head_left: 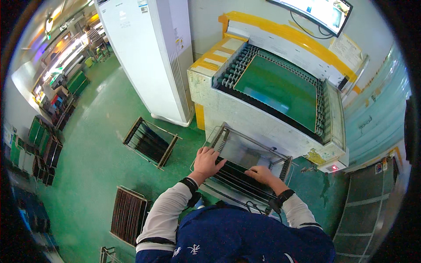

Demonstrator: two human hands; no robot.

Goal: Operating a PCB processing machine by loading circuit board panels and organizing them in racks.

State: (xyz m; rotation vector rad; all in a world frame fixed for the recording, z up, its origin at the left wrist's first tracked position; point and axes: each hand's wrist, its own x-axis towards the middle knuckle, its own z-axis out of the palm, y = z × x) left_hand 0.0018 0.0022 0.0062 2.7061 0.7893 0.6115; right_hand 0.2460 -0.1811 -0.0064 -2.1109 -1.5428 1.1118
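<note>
In front of me stands a metal slotted rack with several thin dark panels upright in its near part. My left hand is at the rack's left side, its thumb by the upper edge of the rearmost panel and its fingers curled over the corner. My right hand is closed over the same panel's edge farther right, fingertips pointing left. The undersides of both hands are hidden. Beyond the rack, a large green board lies flat on the rollers of a white conveyor machine.
A tall white cabinet stands left of the machine. On the green floor are a rack of dark panels and another filled rack. A monitor hangs above. A grey mesh-like panel leans at right. Far left, a person sits.
</note>
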